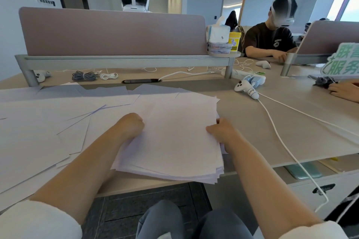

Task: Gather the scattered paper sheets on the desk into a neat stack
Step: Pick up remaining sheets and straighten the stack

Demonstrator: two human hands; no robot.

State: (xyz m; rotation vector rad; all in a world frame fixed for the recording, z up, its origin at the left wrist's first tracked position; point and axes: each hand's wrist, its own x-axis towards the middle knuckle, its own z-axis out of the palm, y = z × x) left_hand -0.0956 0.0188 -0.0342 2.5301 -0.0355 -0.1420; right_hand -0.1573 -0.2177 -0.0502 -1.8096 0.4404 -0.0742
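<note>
A rough stack of white paper sheets (174,141) lies in front of me, its near edge hanging over the desk's front edge. My right hand (223,132) grips the stack's right edge, thumb on top and fingers under. My left hand (132,125) rests on the stack's left side with its fingers curled under; whether it holds a sheet is hidden. More loose sheets (48,122) lie fanned and overlapping across the left half of the desk (272,122).
A white controller (245,88) with a white cable (281,141) lies to the right of the stack. A power strip (239,73), coiled cables (84,75) and a divider panel (112,33) stand behind. Another person's hand (343,90) rests at the far right.
</note>
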